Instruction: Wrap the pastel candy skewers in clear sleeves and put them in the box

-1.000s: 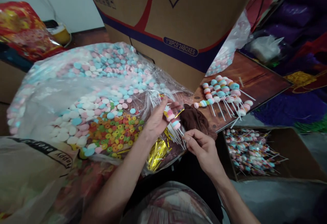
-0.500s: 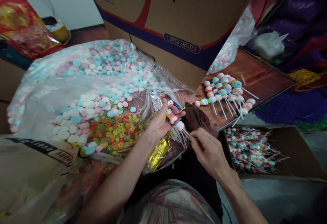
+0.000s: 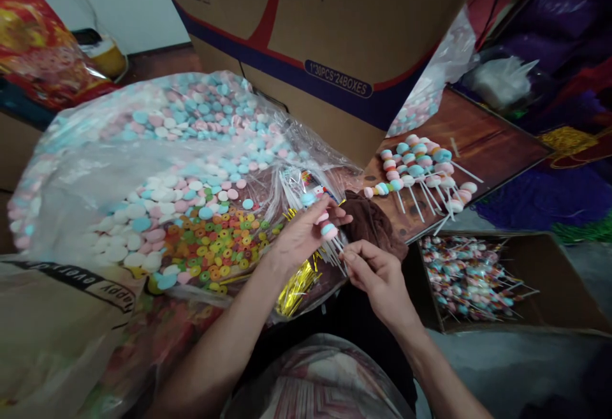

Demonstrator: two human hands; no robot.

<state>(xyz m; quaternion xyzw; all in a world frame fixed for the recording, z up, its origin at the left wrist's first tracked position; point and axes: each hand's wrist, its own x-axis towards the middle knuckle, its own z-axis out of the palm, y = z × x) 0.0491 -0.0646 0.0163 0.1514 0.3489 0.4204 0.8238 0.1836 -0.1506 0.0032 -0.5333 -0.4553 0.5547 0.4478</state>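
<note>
My left hand is closed around a candy skewer of pink, blue and white pieces, in front of an open clear bag of pastel candies. My right hand pinches the thin white stick end just below the candies. Beneath the hands lie gold twist ties and more white sticks. A brown cloth lies just right of the left hand.
Finished skewers lie on a wooden board at right. A cardboard box of wrapped skewers sits lower right. A large carton stands behind. Ring candies show inside the bag. A red bag is far left.
The skewer in my left hand has shifted slightly and my right hand has moved up and left, closer to the stick end. The view drifted a little.
</note>
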